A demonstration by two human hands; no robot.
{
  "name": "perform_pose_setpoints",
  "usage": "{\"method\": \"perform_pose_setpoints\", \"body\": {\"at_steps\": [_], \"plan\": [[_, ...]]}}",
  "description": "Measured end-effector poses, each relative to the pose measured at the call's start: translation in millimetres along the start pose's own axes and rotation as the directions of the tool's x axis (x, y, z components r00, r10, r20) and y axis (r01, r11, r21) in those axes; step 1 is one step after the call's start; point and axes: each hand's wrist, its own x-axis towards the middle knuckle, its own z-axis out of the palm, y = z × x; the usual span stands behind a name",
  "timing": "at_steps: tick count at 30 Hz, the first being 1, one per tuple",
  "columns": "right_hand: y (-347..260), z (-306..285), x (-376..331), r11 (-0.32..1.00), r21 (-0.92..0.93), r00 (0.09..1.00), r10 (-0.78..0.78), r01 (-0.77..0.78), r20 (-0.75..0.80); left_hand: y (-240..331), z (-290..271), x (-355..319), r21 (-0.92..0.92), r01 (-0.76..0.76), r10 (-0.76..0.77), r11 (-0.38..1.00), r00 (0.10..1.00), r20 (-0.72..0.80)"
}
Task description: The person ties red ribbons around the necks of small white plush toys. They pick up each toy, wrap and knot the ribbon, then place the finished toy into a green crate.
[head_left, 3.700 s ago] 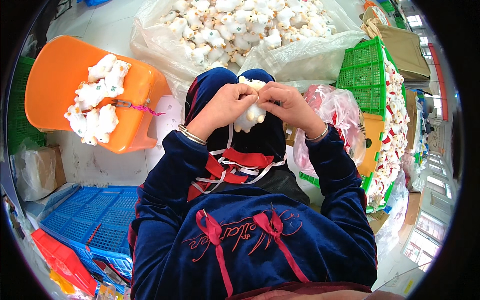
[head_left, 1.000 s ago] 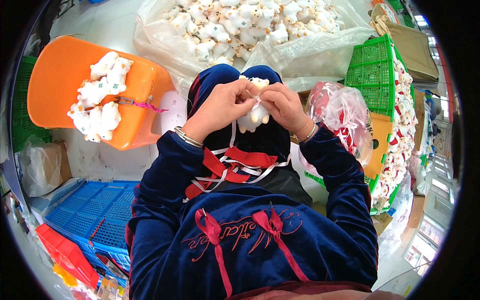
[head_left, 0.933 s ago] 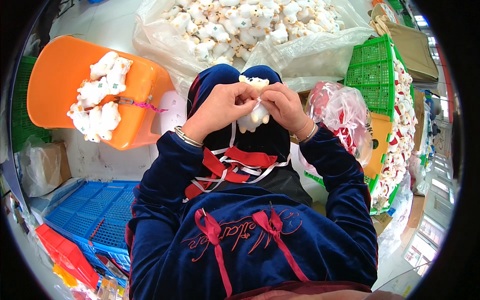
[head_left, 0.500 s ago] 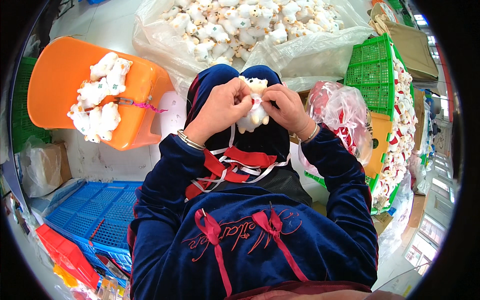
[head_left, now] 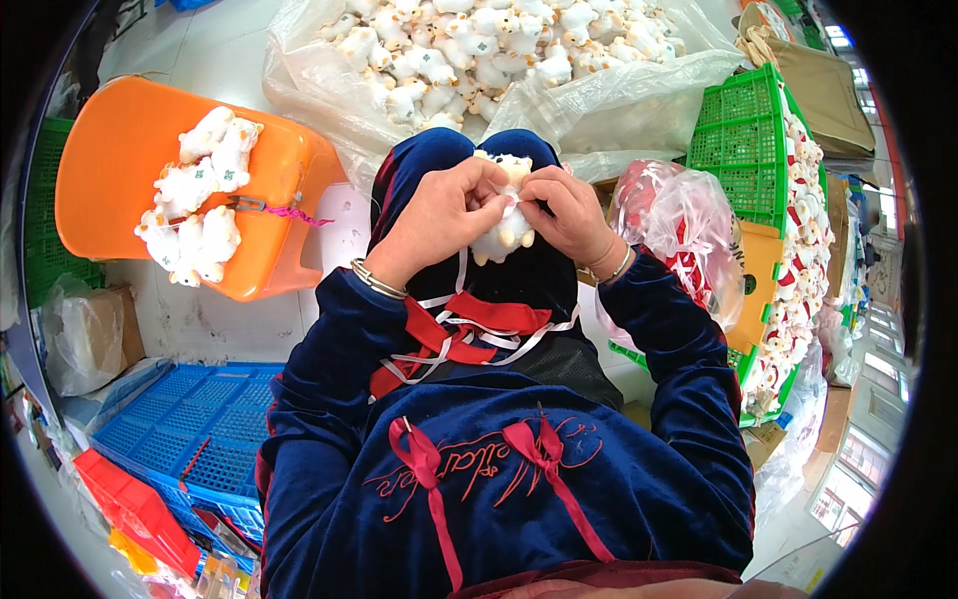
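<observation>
Both hands, left hand (head_left: 439, 215) and right hand (head_left: 571, 212), are pinching together on one small white plush toy (head_left: 502, 222) over the lap.

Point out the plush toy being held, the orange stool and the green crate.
plush toy (head_left: 504, 232), head view, on its white body.
orange stool (head_left: 115, 140), head view, bare seat.
green crate (head_left: 743, 140), head view, mesh wall.

Both hands raised over blue-clad knees: left hand (head_left: 439, 215) and right hand (head_left: 571, 212) pinching a small white plush toy (head_left: 502, 225) between fingertips. Red and white ribbons (head_left: 464, 334) draped across the lap. Far off, clear bag of white plush toys (head_left: 479, 45). Left, orange stool (head_left: 120, 150) bearing more toys. Right, green crate (head_left: 743, 140). Near left, blue crate (head_left: 190, 439).
</observation>
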Motion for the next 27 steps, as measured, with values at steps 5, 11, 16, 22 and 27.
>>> {"method": "perform_pose_setpoints", "body": {"at_steps": [5,11,16,22,27], "plan": [[1,3,0,1.0,0.0,1.0,-0.001,0.001,-0.016,-5,-1,0,0.075,-0.014,0.013,0.997,1.0,0.012],[1,2,0,1.0,0.01,1.0,0.023,-0.023,-0.01,7,2,1,0.0,0.038,-0.038,0.999,0.999,-0.009],[-5,-4,0,0.977,0.146,0.988,0.157,-0.154,-0.004,0,2,0,0.099,0.019,-0.018,0.995,1.0,-0.008],[-25,-19,-7,0.647,0.541,0.794,0.605,-0.537,0.066,4,8,0,0.083,0.0,0.006,0.997,0.997,-0.075],[-28,-19,4,0.509,0.456,0.664,0.686,-0.73,0.298,1,5,-1,0.122,0.019,-0.015,0.992,0.999,-0.033]]}}
